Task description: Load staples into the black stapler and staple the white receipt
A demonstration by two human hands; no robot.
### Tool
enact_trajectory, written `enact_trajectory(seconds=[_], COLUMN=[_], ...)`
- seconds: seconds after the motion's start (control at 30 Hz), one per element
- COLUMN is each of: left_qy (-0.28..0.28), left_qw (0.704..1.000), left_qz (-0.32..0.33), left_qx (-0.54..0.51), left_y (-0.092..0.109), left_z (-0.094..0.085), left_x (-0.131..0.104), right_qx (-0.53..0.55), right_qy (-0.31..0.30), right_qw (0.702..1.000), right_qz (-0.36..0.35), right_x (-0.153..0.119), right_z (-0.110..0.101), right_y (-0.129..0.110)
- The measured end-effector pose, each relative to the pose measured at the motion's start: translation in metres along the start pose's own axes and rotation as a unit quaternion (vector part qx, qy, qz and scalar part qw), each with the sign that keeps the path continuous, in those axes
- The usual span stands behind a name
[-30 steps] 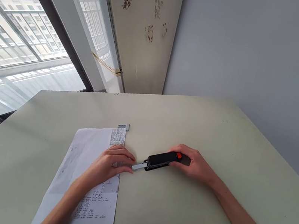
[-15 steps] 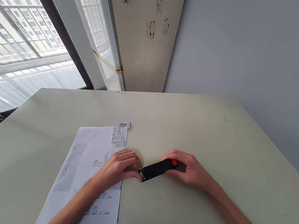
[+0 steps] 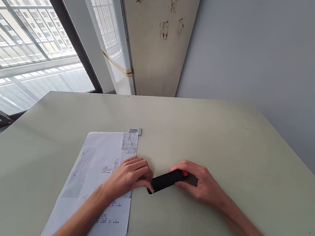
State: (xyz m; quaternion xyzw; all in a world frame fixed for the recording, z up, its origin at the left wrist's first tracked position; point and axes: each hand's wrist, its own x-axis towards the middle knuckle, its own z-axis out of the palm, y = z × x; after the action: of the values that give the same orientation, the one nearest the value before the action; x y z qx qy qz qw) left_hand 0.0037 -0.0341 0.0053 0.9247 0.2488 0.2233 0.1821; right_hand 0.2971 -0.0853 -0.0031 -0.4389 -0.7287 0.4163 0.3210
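Observation:
A black stapler-like object (image 3: 167, 180) with a red part at its right end is held between both hands, just above or on the table. My left hand (image 3: 133, 174) pinches its left end with thumb and fingers, over the right part of the printed paper (image 3: 89, 187). Around its right end, by the red part, my right hand (image 3: 195, 180) is closed, thumb below and fingers above. Beyond the paper's top right corner lies a small grey strip of what look like staples (image 3: 139, 131).
The pale table (image 3: 217, 135) stretches out on all sides of the hands. Behind it stand a grey wall (image 3: 260, 50), a stained beige panel (image 3: 154, 61) and, at the left, a window (image 3: 24, 33) with railings outside.
The whole scene has shifted slightly right in view. My left fingers have moved a little further over the black object's left end, and both hands still hold it.

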Motion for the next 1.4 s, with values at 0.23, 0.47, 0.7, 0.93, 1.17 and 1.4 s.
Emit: enact_trajectory(seconds=[0.23, 0.47, 0.7, 0.93, 1.17, 1.4], left_qy=[-0.006, 0.1, 0.112, 0.111, 0.095, 0.102], left_qw=[0.998, 0.947, 0.921, 0.937, 0.946, 0.951], left_qz=[-0.046, -0.273, -0.321, -0.302, -0.295, -0.291], left_qx=[-0.038, 0.134, 0.192, 0.138, 0.097, 0.04], left_y=[-0.005, -0.074, -0.111, -0.086, -0.079, -0.065], left_z=[-0.015, -0.07, -0.069, -0.054, -0.048, -0.04], left_x=[-0.002, -0.023, -0.041, -0.041, -0.039, -0.031], right_qx=[0.01, 0.023, 0.011, 0.016, -0.005, -0.025], right_qy=[0.002, 0.009, 0.014, 0.014, 0.024, 0.032], right_qw=[1.0, 1.0, 1.0, 1.0, 1.0, 0.999], right_qz=[-0.001, 0.013, 0.01, 0.016, 0.014, 0.025], right_x=[0.002, 0.001, 0.002, -0.001, -0.001, -0.002], right_z=[-0.001, 0.0, 0.0, 0.001, -0.002, -0.003], right_y=[0.0, -0.003, -0.004, -0.005, 0.001, -0.001])
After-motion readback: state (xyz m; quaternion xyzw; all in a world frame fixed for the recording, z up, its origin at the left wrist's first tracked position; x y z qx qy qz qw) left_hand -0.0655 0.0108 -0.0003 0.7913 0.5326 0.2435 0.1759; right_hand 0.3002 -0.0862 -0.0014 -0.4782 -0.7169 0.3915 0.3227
